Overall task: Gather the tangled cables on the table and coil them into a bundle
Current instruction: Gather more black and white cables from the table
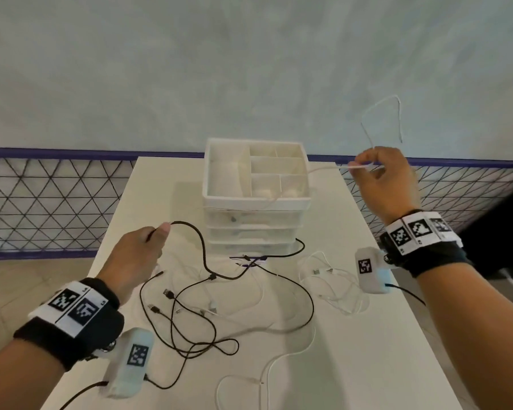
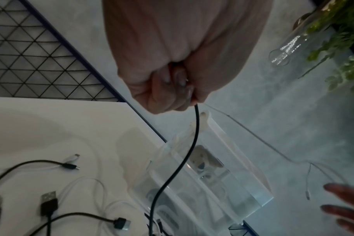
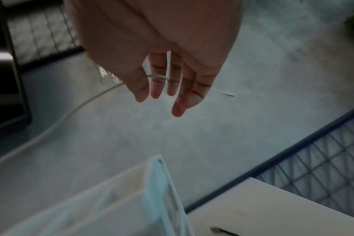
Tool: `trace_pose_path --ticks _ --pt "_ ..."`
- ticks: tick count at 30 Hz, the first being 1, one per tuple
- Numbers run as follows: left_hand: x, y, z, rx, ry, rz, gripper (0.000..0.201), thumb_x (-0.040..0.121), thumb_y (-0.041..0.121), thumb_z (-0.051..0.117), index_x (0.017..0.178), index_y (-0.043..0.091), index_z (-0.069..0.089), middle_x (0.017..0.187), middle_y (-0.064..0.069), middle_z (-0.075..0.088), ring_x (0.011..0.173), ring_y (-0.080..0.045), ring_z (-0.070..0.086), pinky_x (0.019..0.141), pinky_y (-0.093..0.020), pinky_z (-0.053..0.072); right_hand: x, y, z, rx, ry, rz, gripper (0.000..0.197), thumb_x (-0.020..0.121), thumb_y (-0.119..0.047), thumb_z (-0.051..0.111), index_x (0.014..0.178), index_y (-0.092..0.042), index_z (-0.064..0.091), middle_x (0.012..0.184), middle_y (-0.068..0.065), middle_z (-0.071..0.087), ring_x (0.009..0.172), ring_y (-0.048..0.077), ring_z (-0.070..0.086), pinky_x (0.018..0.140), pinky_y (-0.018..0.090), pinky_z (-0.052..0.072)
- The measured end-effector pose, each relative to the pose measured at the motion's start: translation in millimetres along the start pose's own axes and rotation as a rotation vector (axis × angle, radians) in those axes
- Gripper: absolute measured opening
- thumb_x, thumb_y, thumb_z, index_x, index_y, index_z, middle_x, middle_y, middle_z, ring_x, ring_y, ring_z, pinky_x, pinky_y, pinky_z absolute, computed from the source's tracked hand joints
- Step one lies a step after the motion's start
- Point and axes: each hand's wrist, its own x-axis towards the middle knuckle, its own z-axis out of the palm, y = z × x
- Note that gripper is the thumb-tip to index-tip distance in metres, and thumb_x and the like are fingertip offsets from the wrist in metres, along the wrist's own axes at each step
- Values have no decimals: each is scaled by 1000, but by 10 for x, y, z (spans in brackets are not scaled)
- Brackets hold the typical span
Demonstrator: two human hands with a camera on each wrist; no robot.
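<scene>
A tangle of black and white cables [image 1: 219, 306] lies on the white table [image 1: 362, 356] in front of a drawer organizer. My left hand [image 1: 157, 232] is raised over the table's left side and grips one black cable [image 1: 201, 244]. In the left wrist view the left hand [image 2: 172, 89] is a fist, with the black cable [image 2: 194, 131] hanging from it. My right hand [image 1: 365, 164] is held high at the right and pinches a thin white cable [image 1: 323, 168]. That cable loops up above the hand. The right wrist view shows the white cable [image 3: 158, 77] crossing the fingers [image 3: 174, 89].
A white drawer organizer [image 1: 256, 199] with open top compartments stands mid-table. A separate loose white cable pile [image 1: 332, 279] lies at the right. A mesh fence [image 1: 42, 202] runs behind the table. A plant [image 2: 343, 47] and a glass tube [image 2: 287, 46] hang nearby.
</scene>
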Motion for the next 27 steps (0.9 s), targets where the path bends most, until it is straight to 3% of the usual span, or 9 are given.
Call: trace_pose_path --ticks 2,5,6,9,11,13,21,24,27 --pt "-8 27 12 -63 -39 -54 45 99 49 45 69 15 41 62 0 37 48 -16 26 47 -25 24 -35 244 103 -45 -100 43 36 89 -28 70 123 -24 60 137 -3 56 91 18 67 89 33 51" --pt "-68 64 99 -219 -203 -121 40 101 48 41 73 18 41 59 4 31 47 -12 18 43 -21 16 -141 659 279 -125 -432 181 79 85 -16 69 149 -37 29 149 -10 40 111 32 64 95 48 55" --pt "-102 75 147 -258 -246 -134 38 102 43 41 74 18 42 60 4 31 47 -12 17 42 -20 14 -234 786 336 -157 -486 234 79 85 -13 66 149 -38 29 142 -13 42 106 31 66 89 48 58" --pt "-194 93 299 -342 -290 -167 30 103 28 41 77 14 46 63 0 38 45 -11 23 38 -17 16 -670 1151 545 -399 -514 332 42 84 -15 58 123 -30 61 125 -1 66 101 27 67 92 39 56" --pt "-238 116 377 -380 -288 -189 26 103 23 41 80 12 47 66 -3 42 44 -11 28 35 -16 17 -1083 1401 686 -582 -674 333 34 83 -16 59 112 -32 67 128 3 64 113 26 62 98 34 51" --pt "-265 160 431 -433 -306 -195 24 103 21 42 82 11 48 66 -4 45 45 -11 32 36 -18 18 -1413 1541 769 -677 -797 331 38 85 -17 58 117 -35 64 135 2 53 124 26 55 103 34 46" --pt "-286 503 437 -549 -324 -114 24 103 20 45 84 9 54 59 -3 51 44 -13 42 35 -22 30 -1151 1151 617 -522 -623 202 20 91 -23 58 101 -33 72 104 -2 74 99 22 66 89 36 55" --pt "-274 653 419 -637 -266 -104 25 103 21 46 80 12 54 62 -8 62 45 -16 49 38 -24 37 -829 774 374 -275 -480 112 13 92 -25 62 101 -31 70 82 -8 76 80 8 69 82 32 56" --pt "-281 786 453 -695 -270 -90 27 102 22 46 76 15 49 64 -11 69 45 -17 54 40 -24 41 -639 447 193 -73 -419 62 15 93 -26 64 107 -34 64 69 -5 74 55 -3 61 64 24 49"
